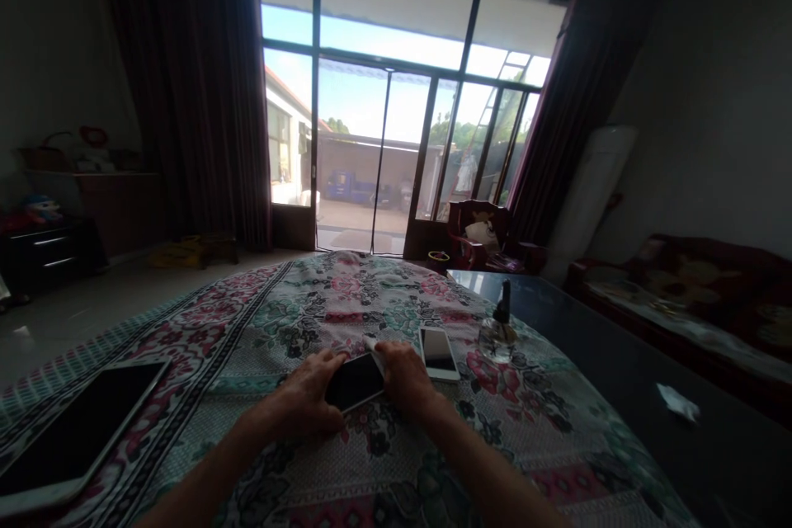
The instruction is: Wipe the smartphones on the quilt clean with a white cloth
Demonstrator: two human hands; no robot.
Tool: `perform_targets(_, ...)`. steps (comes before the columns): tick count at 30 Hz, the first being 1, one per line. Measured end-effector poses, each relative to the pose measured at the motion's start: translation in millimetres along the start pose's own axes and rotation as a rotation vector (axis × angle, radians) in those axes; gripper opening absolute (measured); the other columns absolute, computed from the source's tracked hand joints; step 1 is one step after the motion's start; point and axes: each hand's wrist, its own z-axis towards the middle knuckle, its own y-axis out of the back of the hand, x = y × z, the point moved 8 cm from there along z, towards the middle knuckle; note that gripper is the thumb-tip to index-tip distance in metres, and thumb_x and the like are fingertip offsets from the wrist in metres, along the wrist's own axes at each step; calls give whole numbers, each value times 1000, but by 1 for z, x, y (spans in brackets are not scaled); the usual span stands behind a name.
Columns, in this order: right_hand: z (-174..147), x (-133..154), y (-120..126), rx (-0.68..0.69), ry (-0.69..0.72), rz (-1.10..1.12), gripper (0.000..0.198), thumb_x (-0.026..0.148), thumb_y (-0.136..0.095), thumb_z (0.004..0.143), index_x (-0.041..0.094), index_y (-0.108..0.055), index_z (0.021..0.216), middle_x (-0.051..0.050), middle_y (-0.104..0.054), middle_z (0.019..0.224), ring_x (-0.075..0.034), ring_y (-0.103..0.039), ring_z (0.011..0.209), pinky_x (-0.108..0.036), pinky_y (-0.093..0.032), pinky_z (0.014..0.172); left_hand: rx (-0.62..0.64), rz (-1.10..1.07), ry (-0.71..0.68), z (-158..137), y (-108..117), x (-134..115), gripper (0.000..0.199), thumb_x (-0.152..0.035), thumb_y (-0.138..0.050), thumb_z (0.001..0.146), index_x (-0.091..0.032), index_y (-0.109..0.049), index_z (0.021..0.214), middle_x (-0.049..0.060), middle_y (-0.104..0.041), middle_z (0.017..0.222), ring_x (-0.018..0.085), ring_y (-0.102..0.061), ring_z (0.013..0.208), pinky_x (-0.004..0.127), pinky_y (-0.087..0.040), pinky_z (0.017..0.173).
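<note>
A smartphone (355,384) with a dark screen lies face up, slightly tilted, between my hands on the flowered cloth. My left hand (313,388) grips its left end, thumb along the near edge. At its right end is my right hand (402,375), fingers closed on a white tissue (370,342) that shows beyond the fingertips and along the phone's edge. Just right of that hand lies a white phone (439,353) with a dark screen. Further right stands a small clear bottle (497,338) with a black spray top.
A large white-framed tablet (80,429) lies at the left on the patterned tablecloth (260,462). A crumpled white tissue (679,403) rests on the dark tabletop (624,363) at right. Behind are a wooden chair (479,231), a sofa (693,280) and glass doors (377,157).
</note>
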Motion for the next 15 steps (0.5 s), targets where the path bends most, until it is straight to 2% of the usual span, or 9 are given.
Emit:
perform_targets(7,-9,7,5,13,-34,8,40,4,-40,86,18,-61,117,-9,-68,110,-19,-58,104,-26,-37,88,-15,1,-16,-4,2,-3,81,-36,-71,56,-21,-51,134,8,-56,124,30,-51,115,33,-42,97)
perform_targets(15,-37,8,14,-14,-81,15,39,4,-42,87,20,-61,117,-8,-68,110,-19,-57,105,-25,-38,85,20,9,-37,-1,1,-1,79,-33,-73,54,-23,-55,131,6,-57,128,29,-51,118,33,-41,100)
